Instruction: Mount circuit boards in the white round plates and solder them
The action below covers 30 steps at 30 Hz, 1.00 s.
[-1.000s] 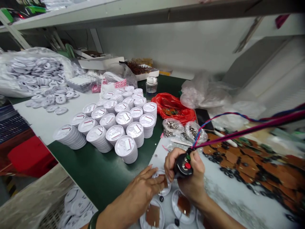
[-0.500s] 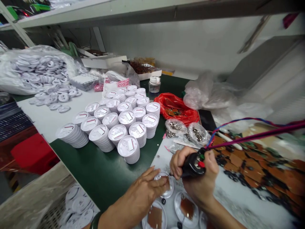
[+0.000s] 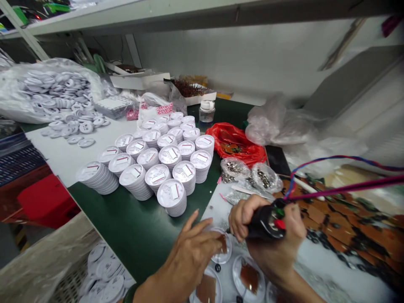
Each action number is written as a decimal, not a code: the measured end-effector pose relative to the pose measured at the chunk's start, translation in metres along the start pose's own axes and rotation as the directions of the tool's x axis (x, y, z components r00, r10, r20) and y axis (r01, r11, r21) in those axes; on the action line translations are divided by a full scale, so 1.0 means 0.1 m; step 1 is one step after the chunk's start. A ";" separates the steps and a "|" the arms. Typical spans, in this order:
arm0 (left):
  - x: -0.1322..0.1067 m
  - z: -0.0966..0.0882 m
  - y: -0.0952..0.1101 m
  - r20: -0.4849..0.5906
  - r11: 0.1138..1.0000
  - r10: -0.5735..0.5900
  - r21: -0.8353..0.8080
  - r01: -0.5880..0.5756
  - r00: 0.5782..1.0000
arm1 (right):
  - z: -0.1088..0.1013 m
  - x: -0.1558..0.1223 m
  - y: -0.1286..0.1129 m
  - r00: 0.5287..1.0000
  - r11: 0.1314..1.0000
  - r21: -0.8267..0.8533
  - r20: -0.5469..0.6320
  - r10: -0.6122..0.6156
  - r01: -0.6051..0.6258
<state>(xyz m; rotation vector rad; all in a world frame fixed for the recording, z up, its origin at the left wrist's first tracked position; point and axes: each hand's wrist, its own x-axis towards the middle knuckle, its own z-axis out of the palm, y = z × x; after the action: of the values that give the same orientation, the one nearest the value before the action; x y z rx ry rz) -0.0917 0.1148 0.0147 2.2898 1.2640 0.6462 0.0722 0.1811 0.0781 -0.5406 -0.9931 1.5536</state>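
My right hand (image 3: pixel 268 235) is wrapped round a black electric screwdriver (image 3: pixel 265 223) with red and green parts at its cord end. The tip points left at a round white disc (image 3: pixel 226 254) carrying a brown board (image 3: pixel 221 244). Over the left part of this disc lies my left hand (image 3: pixel 191 252), its fingers stretched out and spread, with the fingertips at the board. A small black ring-shaped part (image 3: pixel 217 267) sits at the disc's near edge. Nearer to me are more such discs, one with a shiny brown board (image 3: pixel 248 277).
Stacks of white discs (image 3: pixel 172 195) cover the green mat. Behind stand a red bag (image 3: pixel 233 141) and small bags of metal parts (image 3: pixel 234 168). Brown boards (image 3: pixel 341 227) lie heaped at right, beneath the screwdriver's cord (image 3: pixel 347 187). A shelf edge (image 3: pixel 202 19) crosses overhead.
The screwdriver and my right hand have moved right, away from the disc's edge. My left fingers have spread and lifted somewhat. The view has shifted slightly.
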 end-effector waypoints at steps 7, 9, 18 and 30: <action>0.23 -0.02 0.23 -0.118 0.933 -0.356 -0.089 0.347 0.927 | 0.17 -0.06 -0.21 1.000 1.000 -0.003 0.005 -0.013 0.013; 0.29 -0.01 0.25 -0.060 0.921 -0.379 -0.119 0.370 0.923 | 0.16 -0.08 -0.23 1.000 1.000 -0.014 0.015 -0.002 0.003; 0.23 -0.01 0.09 -0.163 0.966 -0.258 -0.061 0.252 0.952 | 0.02 -0.13 -0.31 1.000 1.000 0.028 -0.008 -0.011 0.011; 0.09 -0.08 0.05 -0.157 0.956 -0.292 -0.049 0.288 0.944 | 0.06 -0.13 0.06 0.999 0.999 0.022 0.019 0.035 -0.035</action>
<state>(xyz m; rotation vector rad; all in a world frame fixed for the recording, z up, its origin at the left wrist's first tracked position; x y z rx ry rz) -0.0882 0.1215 0.0255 2.0060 1.6202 0.7477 0.0676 0.1668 0.0740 -0.5314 -0.9838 1.6016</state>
